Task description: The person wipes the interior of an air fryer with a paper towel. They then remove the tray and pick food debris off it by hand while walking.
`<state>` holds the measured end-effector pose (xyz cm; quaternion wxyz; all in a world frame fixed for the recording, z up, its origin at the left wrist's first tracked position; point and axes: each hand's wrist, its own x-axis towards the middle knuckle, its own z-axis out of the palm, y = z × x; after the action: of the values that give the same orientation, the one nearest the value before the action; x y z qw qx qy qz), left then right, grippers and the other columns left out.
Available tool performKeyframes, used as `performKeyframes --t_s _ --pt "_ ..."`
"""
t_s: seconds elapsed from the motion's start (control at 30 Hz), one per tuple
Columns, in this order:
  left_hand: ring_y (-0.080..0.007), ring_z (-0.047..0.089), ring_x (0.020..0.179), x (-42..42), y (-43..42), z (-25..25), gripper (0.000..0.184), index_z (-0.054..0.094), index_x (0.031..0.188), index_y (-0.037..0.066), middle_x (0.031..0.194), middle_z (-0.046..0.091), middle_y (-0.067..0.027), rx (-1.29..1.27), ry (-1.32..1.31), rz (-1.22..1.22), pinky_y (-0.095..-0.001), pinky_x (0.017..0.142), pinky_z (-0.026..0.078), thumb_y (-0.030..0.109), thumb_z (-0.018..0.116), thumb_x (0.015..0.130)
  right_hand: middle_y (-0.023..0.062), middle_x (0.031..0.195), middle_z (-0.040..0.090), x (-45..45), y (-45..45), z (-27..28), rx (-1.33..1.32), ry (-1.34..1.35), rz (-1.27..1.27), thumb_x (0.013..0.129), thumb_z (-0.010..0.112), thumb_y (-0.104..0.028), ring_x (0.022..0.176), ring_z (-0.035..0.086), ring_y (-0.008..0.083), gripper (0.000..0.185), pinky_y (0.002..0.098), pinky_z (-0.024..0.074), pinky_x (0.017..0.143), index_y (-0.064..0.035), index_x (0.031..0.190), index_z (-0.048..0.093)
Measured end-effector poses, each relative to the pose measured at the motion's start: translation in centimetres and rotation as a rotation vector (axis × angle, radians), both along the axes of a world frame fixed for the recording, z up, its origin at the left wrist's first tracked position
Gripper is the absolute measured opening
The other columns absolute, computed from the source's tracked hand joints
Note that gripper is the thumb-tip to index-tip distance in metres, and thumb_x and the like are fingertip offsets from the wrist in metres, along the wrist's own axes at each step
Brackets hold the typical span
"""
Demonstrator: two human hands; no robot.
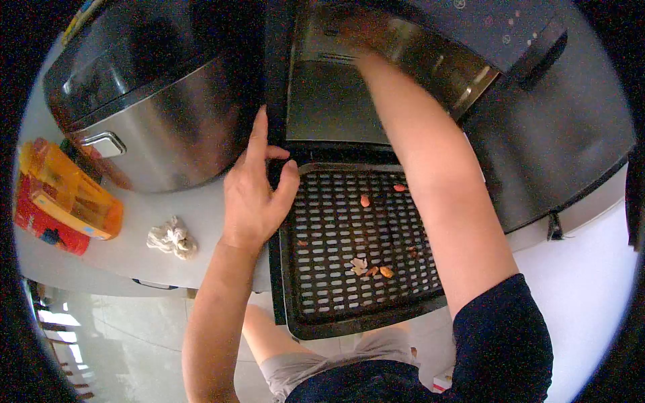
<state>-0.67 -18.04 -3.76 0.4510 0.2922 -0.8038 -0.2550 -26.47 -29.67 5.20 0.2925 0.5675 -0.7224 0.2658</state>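
Observation:
My left hand (256,193) rests at the left front edge of a dark oven-like appliance (272,74). Its index finger is stretched out and the thumb stands apart, with nothing held. My right hand (363,33) reaches deep into the metal-lined cavity (336,111); it is dim and smeared, so its fingers do not show clearly. Below the opening, a black perforated tray (293,282) juts out toward my body, under my right forearm. A few reddish nuts (365,201) and a piece of pale, broken shell or skin (359,266) lie on it.
Left of the appliance stands a steel and black rice cooker (175,127). A crumpled whitish cloth or tissue (172,238), an orange plastic container (80,191) and a red packet (50,225) lie on the white counter (138,258). A black cord end (555,227) hangs at right.

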Motion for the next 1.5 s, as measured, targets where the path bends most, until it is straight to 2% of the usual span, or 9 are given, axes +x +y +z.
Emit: performKeyframes --t_s 0.03,0.1,0.47,0.6,0.77,1.03,1.1,1.33,1.5 --pt "-0.0275 0.06 0.086 0.0 0.1 0.1 0.066 0.024 0.135 0.005 0.087 0.063 -0.0118 -0.005 0.004 -0.004 -0.0339 0.084 0.042 0.011 0.054 0.076 0.0182 0.109 0.055 1.1 -0.5 -0.6 0.018 0.025 0.028 0.088 0.036 -0.028 0.105 0.049 0.0324 0.035 0.04 0.0373 0.088 -0.004 0.105 0.055" --pt "-0.031 0.059 0.071 0.1 0.2 0.2 0.066 0.027 0.132 0.0 0.079 0.061 -0.015 0.055 0.022 -0.014 -0.0371 0.068 0.047 0.013 0.054 0.073 0.018 0.109 0.055 2.6 -1.6 -1.3 0.072 0.101 0.09 0.088 0.036 -0.028 0.105 0.049 0.0321 0.036 0.04 0.0371 0.088 -0.0041 0.106 0.055" --pt "-0.0308 0.059 0.07 -0.2 -0.2 -0.6 0.067 0.027 0.132 0.0 0.078 0.061 -0.0148 -0.093 0.056 0.006 -0.0372 0.068 0.047 0.011 0.055 0.072 0.0166 0.108 0.056 -0.1 0.7 -2.9 0.079 0.304 0.003 0.088 0.036 -0.031 0.105 0.048 0.0308 0.038 0.0399 0.0357 0.088 -0.0047 0.107 0.056" --pt "-0.031 0.059 0.072 -0.2 -0.3 -0.5 0.067 0.027 0.132 0.0 0.079 0.061 -0.0149 -0.074 0.058 0.013 -0.0365 0.069 0.047 0.011 0.055 0.072 0.0161 0.108 0.056 -2.0 2.4 -4.0 -0.089 0.546 0.065 0.088 0.036 -0.032 0.105 0.048 0.0303 0.039 0.0399 0.0352 0.088 -0.0049 0.107 0.056" --pt "-0.031 0.059 0.073 -0.1 -0.1 -0.4 0.067 0.027 0.132 0.001 0.08 0.061 -0.0149 -0.043 0.051 0.01 -0.0367 0.069 0.047 0.012 0.055 0.073 0.0168 0.117 0.051 -3.1 3.2 -4.3 0.495 0.261 -0.261 0.086 0.04 -0.036 0.112 0.045 0.0292 0.043 0.0434 0.0345 0.092 -0.0061 0.114 0.053" --pt "-0.0257 0.061 0.077 0.1 0.0 0.1 0.066 0.025 0.134 0.003 0.085 0.063 -0.0119 0.029 0.033 -0.022 -0.0335 0.074 0.047 0.012 0.054 0.076 0.0164 0.121 0.048 2.7 1.2 -2.4 0.219 -0.145 -0.314 0.085 0.042 -0.034 0.112 0.045 0.0292 0.043 0.0441 0.0336 0.093 -0.0058 0.117 0.05" --pt "-0.0318 0.059 0.073 0.0 -0.1 -0.1 0.067 0.027 0.132 0.002 0.079 0.06 -0.0155 0.053 0.059 -0.022 -0.038 0.07 0.047 0.013 0.055 0.072 0.0163 0.122 0.047 4.4 1.5 -1.1 0.214 -0.176 -0.291 0.085 0.042 -0.033 0.112 0.045 0.0292 0.044 0.0442 0.0334 0.094 -0.0057 0.118 0.05" --pt "-0.0279 0.061 0.076 -0.2 -0.3 -0.6 0.065 0.027 0.133 0.003 0.084 0.063 -0.0125 -0.04 0.073 -0.018 -0.0339 0.072 0.047 0.012 0.054 0.075 0.0153 0.129 0.039 2.7 -3.6 -1.3 0.642 0.086 -0.103 0.083 0.053 -0.029 0.115 0.04 0.0334 0.046 0.0496 0.0332 0.092 -0.0053 0.122 0.045" --pt "-0.0275 0.061 0.076 0.0 -0.2 -0.4 0.066 0.026 0.134 0.004 0.084 0.063 -0.0118 -0.033 0.034 -0.003 -0.0333 0.072 0.047 0.012 0.054 0.075 0.0164 0.129 0.039 -2.1 -2.8 -1.3 0.584 0.02 -0.032 0.083 0.053 -0.03 0.115 0.04 0.0324 0.048 0.0481 0.0323 0.093 -0.0056 0.123 0.044"
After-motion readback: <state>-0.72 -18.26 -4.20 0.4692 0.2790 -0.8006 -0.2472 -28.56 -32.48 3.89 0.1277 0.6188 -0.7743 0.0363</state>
